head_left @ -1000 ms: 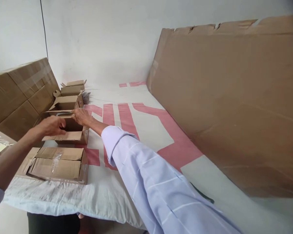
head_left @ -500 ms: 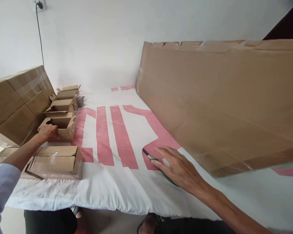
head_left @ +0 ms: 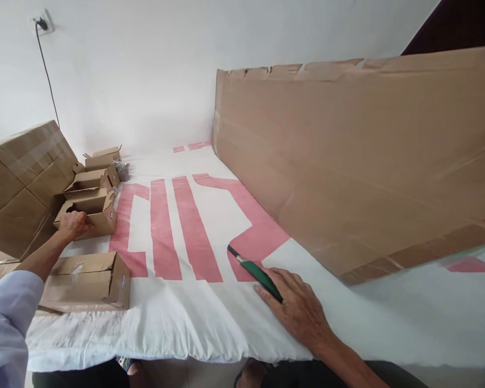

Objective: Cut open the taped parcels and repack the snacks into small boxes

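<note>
- Knife (head_left: pixel 255 272), green-handled with a dark blade, lies at lower centre of the frame on the white cloth (head_left: pixel 210 323) with red lettering that covers the worktop; we judge it was laid there to stay within easy reach.
- Our right hand (head_left: pixel 297 304) lies flat over the rear end of the handle, fingers spread and touching it, not closed around it.
- Our left hand (head_left: pixel 73 222), at middle left, rests on the near edge of a small open box (head_left: pixel 89 213), fingers curled over the rim, likely steadying it.
- Behind that box, more small open boxes (head_left: pixel 95 171) stand in a row toward the wall.
- A closed box (head_left: pixel 87 277) sits at lower left, near the worktop's front edge.
- A large cardboard sheet (head_left: pixel 355 161) leans along the right side, and a big taped carton (head_left: pixel 16 183) fills the far left.
</note>
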Action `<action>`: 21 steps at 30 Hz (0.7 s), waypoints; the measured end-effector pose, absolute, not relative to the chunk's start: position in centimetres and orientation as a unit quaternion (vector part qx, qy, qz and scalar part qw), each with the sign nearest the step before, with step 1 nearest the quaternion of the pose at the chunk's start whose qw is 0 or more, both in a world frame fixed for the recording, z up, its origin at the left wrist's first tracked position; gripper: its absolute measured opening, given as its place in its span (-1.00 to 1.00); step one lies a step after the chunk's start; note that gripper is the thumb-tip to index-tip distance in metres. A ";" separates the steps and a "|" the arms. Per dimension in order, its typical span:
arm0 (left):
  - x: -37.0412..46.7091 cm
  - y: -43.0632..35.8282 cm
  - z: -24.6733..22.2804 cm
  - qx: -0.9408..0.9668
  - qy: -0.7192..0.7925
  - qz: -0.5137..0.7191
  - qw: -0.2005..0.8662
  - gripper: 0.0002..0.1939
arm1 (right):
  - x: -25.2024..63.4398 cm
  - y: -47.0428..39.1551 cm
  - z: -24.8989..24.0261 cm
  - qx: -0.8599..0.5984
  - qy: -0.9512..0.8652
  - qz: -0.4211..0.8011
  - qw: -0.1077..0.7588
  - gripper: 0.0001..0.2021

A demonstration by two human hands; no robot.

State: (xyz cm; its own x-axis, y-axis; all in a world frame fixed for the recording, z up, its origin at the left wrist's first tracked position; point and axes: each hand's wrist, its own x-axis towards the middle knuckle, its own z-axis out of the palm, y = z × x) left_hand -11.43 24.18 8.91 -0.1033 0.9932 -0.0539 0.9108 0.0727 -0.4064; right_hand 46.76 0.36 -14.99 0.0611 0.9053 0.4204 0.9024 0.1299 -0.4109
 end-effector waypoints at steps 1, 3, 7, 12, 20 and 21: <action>-11.4 24.6 8.9 -0.658 -0.724 0.171 0.120 -0.26 | 46.8 0.4 -15.1 -0.659 -0.686 -0.003 0.308 -0.57; -11.4 25.4 8.8 -0.653 -0.729 0.170 0.118 -0.28 | 47.0 0.4 -15.5 -0.657 -0.688 -0.015 0.307 -0.58; -11.3 26.9 8.7 -0.641 -0.742 0.158 0.116 -0.29 | 47.3 0.6 -16.3 -0.639 -0.700 -0.054 0.314 -0.58; -10.9 28.2 8.7 -0.637 -0.748 0.147 0.116 -0.33 | 47.5 0.9 -16.8 -0.612 -0.714 -0.107 0.322 -0.61; -10.9 25.9 9.3 -0.661 -0.731 0.141 0.089 -0.14 | 47.7 0.8 -17.3 -0.616 -0.712 -0.099 0.323 -0.61; -11.0 25.2 9.7 -0.672 -0.724 0.133 0.086 -0.10 | 47.7 0.9 -17.4 -0.618 -0.711 -0.093 0.324 -0.61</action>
State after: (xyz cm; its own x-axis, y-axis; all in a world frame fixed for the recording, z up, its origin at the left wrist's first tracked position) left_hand -11.02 25.22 9.65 -0.0824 0.9951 -0.0539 0.9494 0.0619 -0.3080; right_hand 47.73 0.85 -17.38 -0.0276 0.8181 0.5744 0.9380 0.2198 -0.2679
